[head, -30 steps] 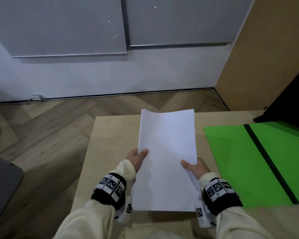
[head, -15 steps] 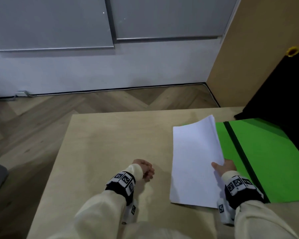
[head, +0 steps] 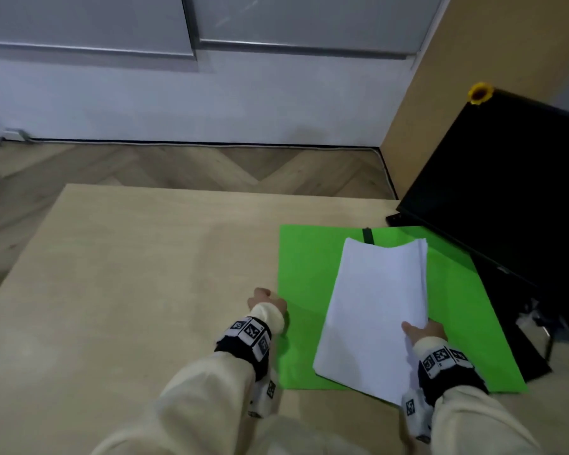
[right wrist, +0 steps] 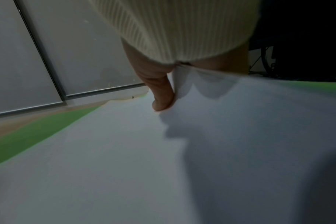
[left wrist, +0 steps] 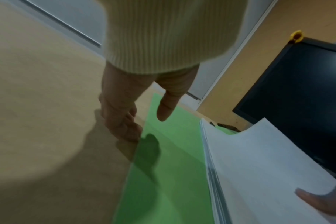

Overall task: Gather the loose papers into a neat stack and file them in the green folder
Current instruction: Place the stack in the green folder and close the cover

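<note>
A neat stack of white papers (head: 375,307) lies tilted over the open green folder (head: 303,274) at the table's right side. My right hand (head: 422,331) pinches the stack's near right edge, thumb (right wrist: 161,98) on top and fingers hidden beneath. The stack's right side is bowed upward; whether its left side rests on the folder I cannot tell. My left hand (head: 266,298) sits at the folder's left edge. In the left wrist view its curled fingertips (left wrist: 130,134) touch the table beside that edge, and the thumb (left wrist: 164,112) hovers above the green (left wrist: 163,181) without gripping.
The wooden table (head: 145,290) stretches left of the folder. A black monitor (head: 506,192) with a yellow clip (head: 480,92) at its corner leans over the folder's far right. The folder's black spine strip (head: 368,235) peeks out beyond the papers.
My left hand let go of the stack, then moved right to the folder's left edge. The right hand alone carried the papers rightward over the green folder.
</note>
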